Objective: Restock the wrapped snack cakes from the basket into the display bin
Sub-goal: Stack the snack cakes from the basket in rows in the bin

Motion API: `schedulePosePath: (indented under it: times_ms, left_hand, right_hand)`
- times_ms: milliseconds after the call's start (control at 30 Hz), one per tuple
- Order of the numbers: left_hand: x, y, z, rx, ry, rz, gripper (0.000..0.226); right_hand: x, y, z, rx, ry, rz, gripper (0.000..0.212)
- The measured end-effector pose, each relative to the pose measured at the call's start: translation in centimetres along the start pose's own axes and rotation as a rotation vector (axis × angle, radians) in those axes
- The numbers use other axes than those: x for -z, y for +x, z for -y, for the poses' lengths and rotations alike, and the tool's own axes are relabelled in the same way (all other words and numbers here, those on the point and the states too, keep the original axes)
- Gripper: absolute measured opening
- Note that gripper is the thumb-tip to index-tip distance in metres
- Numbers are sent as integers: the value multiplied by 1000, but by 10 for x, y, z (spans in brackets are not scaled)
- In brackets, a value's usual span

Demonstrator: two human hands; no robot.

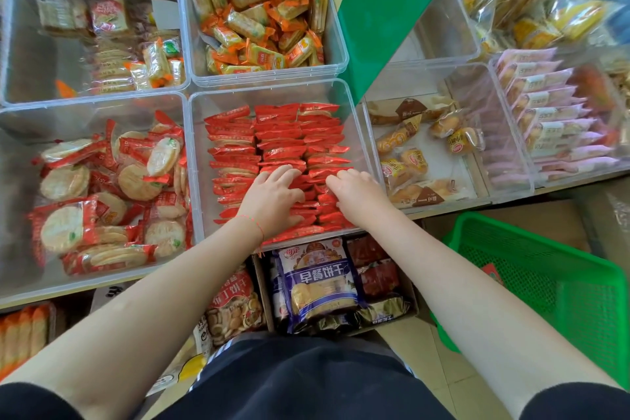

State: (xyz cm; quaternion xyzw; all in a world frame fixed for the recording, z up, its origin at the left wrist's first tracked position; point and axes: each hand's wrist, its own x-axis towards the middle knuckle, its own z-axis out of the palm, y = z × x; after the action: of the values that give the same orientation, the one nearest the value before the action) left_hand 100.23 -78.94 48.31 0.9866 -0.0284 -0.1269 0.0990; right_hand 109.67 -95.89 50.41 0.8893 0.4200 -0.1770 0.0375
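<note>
Pressing flat on red snack cakes (pixel 279 143) in display bin (pixel 354 119): left hand (pixel 272 201), right hand (pixel 358 193), fingers spread; lying rightward, green basket (pixel 545 286); crowding leftward, rice-cracker bin (pixel 20 119).

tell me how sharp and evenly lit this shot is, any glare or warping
Head view: even, soft light with faint shadows; the red packets and both hands, left and right, are fairly sharp; mild glare hazes the clear bin walls; wide-angle distortion bows the bin edges and stretches the forearms; the green basket and corners look softer.
</note>
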Motion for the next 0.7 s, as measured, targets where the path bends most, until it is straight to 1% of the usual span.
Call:
schedulePosePath:
  times_ms: [100,200,267,333,367,433,500,633,667,700]
  left_hand:
    - [8,1,-2,67,85,9,35]
    - [14,1,-4,126,138,37,34]
    - [18,3,-5,133,74,-33,31]
    - [21,8,-9,140,-48,-163,26]
    - [22,13,-13,145,-93,-195,24]
    - [21,24,-23,151,-115,-162,25]
    - [15,34,-30,178,-85,-105,27]
    - [6,43,-37,257,-11,-80,30]
    - [6,44,-38,258,20,-56,32]
    - [6,45,-39,254,48,-24,34]
  right_hand:
    - [3,3,1,-50,12,-63,23]
    - [3,-6,-2,-37,3,-73,25]
    - [3,-14,-5,-66,23,-142,24]
    - [5,-18,-11,-142,-25,-238,15]
    - [5,-19,-15,-166,-54,-258,12]
    - [6,-20,-20,-183,-51,-215,13]
    - [5,-19,-20,-220,5,-158,19]
    - [2,-8,-18,-319,131,-129,25]
    - [2,-6,-18,-321,127,-122,24]
    - [1,-5,-17,-290,87,-146,19]
